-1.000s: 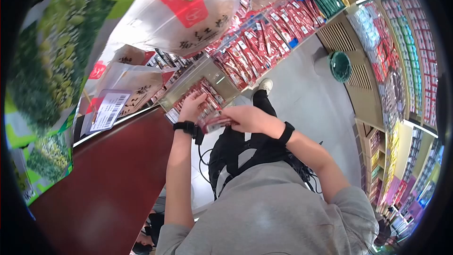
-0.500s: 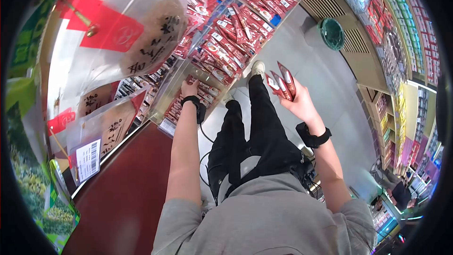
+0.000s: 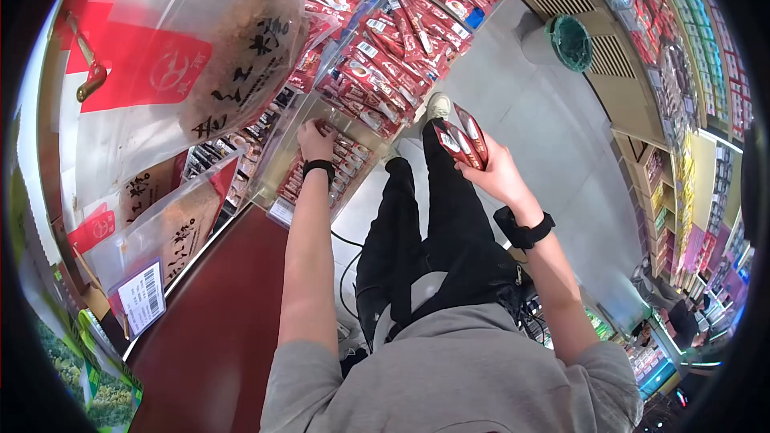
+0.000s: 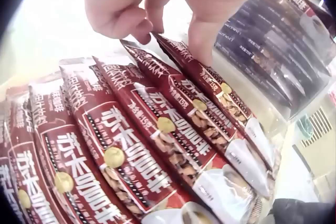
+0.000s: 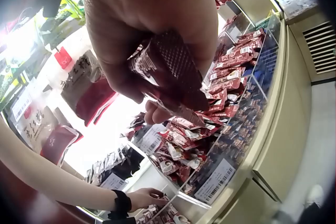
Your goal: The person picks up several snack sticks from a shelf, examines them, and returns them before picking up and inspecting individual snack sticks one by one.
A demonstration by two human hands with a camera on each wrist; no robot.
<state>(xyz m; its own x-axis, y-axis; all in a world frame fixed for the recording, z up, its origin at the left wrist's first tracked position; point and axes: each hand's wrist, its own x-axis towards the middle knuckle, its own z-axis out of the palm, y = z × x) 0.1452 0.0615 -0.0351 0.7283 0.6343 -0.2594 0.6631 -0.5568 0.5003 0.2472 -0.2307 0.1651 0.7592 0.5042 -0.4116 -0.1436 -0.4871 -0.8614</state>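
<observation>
My left hand (image 3: 317, 143) reaches into a clear bin of red coffee sachets standing in a row. In the left wrist view, its thumb and fingers pinch the top end of the last coffee sachet (image 4: 210, 85) in the row, and the other sachets (image 4: 113, 155) lean beside it. My right hand (image 3: 501, 176) is held out above the floor on the right, gripping a small fan of red coffee sachets (image 3: 464, 140). From the right wrist, the held sachets (image 5: 170, 69) show between thumb and fingers, their lower part partly hidden.
Beyond the bin lies a larger bin heaped with red sachets (image 3: 377, 72). Large clear bags (image 3: 241, 56) hang at the left, above a dark red counter (image 3: 216, 313). A green-lined trash bin (image 3: 568, 44) stands on the floor before the far shelves.
My hands were together over the bin; the right has since moved away to the right with its sachets. The left has gone down into the bin and taken hold of a sachet's top.
</observation>
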